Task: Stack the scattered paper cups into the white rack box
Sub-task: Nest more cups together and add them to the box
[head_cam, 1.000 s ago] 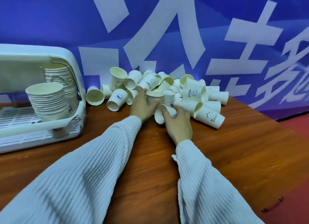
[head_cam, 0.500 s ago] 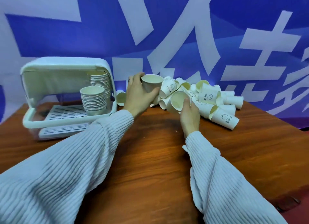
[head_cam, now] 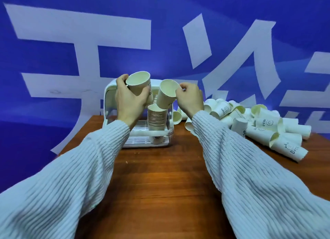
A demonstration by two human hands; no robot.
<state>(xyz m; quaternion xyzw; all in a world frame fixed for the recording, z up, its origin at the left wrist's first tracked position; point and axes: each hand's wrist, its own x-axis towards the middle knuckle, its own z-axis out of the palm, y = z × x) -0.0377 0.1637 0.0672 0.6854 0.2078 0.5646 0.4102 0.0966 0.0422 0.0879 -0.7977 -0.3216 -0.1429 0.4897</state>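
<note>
My left hand grips one white paper cup, held upright in front of the white rack box. My right hand pinches the rim of a second cup, tilted with its base just over a stack of nested cups standing inside the box. A further stack behind it is mostly hidden by the cups I hold. A pile of loose cups lies on its side on the wooden table to the right of the box.
A blue banner with large white characters hangs right behind the table. The table's left edge runs diagonally near the box. Bare wood lies between my arms, in front of the box.
Both hands lifted a cup each out of the pile and carried them left to the rack box. The right hand's cup now hangs over the front stack.
</note>
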